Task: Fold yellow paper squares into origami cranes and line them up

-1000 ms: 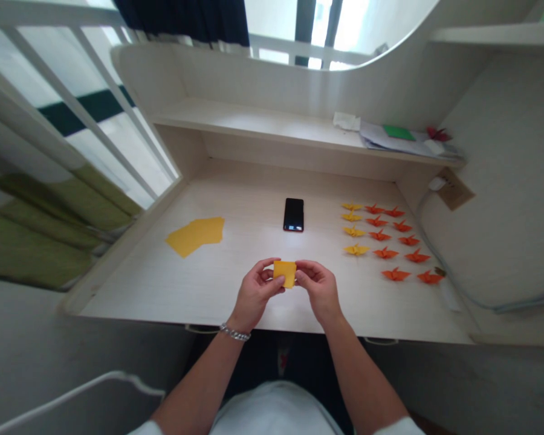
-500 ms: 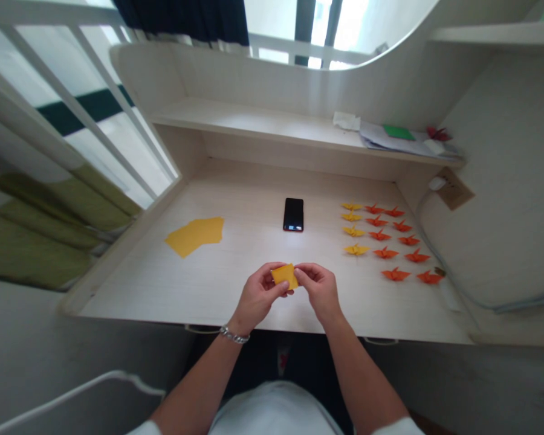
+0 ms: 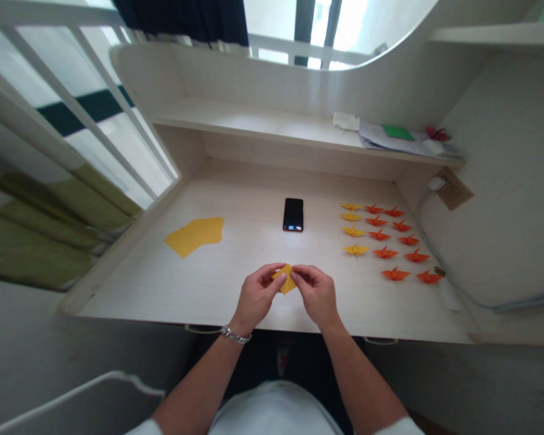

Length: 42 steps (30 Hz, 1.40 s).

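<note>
A small folded square of yellow origami paper (image 3: 288, 284) is held between my two hands, above the front part of the desk. My left hand (image 3: 259, 295) pinches its left side, thumb on top and fingers behind. My right hand (image 3: 318, 296) grips the upper right edge between thumb and forefinger. The paper is turned so that one corner points down toward me. Fingers cover parts of its edges, so the folds on its back are hidden.
Yellow paper sheets (image 3: 194, 235) lie overlapped on the desk's left. A black phone (image 3: 293, 214) rests beyond my hands. To the right stand rows of yellow paper cranes (image 3: 355, 249) and orange paper cranes (image 3: 395, 274). A shelf (image 3: 254, 124) runs along the back; a cable (image 3: 453, 281) hangs right.
The yellow paper has turned between my fingers, a corner now pointing down. My left thumb has shifted up onto its face, and my right hand has come slightly closer to the left.
</note>
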### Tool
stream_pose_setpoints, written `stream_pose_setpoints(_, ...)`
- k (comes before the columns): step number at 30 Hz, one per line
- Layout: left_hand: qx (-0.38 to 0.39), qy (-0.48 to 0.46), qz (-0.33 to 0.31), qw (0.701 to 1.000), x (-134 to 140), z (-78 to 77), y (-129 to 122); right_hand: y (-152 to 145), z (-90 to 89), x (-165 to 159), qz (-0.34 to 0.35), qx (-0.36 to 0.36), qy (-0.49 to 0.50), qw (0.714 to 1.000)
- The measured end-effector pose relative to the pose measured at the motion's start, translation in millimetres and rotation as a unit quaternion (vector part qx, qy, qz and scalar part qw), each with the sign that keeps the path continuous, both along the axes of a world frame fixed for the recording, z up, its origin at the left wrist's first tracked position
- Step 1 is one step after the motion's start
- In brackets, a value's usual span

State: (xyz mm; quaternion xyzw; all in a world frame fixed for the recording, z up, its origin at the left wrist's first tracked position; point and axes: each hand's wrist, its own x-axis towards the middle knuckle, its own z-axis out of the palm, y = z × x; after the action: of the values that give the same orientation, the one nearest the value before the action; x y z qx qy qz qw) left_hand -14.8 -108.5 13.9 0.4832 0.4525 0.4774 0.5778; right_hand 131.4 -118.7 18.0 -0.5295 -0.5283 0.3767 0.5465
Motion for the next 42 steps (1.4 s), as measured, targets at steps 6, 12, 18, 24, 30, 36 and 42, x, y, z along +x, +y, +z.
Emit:
stream_pose_setpoints(6, 0.020, 0.022, 0.007, 1.000, 0, -6.6, 0, -2, 4.1, -1, -0.002, 0.034, -0.026, 0.999)
stream_pose_setpoints(12, 0.038, 0.025, 0.010, 0.999, 1, -5.1, 0, -1, -1.6, -2, -0.009, 0.015, -0.013, 1.000)
stream_pose_setpoints(18, 0.035, 0.012, 0.014, 0.999, 2, -6.8, 1, -1, -1.7, -2, -0.007, 0.020, -0.020, 1.000)
stream_pose_setpoints(24, 0.024, 0.005, 0.012, 1.000, 2, -6.4, 1, -2, -0.6, -2, -0.002, 0.032, -0.022, 0.999)
stream_pose_setpoints(30, 0.012, -0.013, 0.006, 1.000, 2, -2.7, 0, -2, 1.2, -3, 0.007, 0.031, -0.027, 0.999)
stream_pose_setpoints(36, -0.023, -0.046, 0.007, 0.999, 3, -2.9, 1, -1, 1.4, -4, 0.007, 0.019, -0.031, 0.999)
stream_pose_setpoints(42, -0.054, -0.032, 0.021, 0.998, 2, -0.5, 2, 2, -7.0, -3, 0.011, -0.014, -0.010, 1.000)
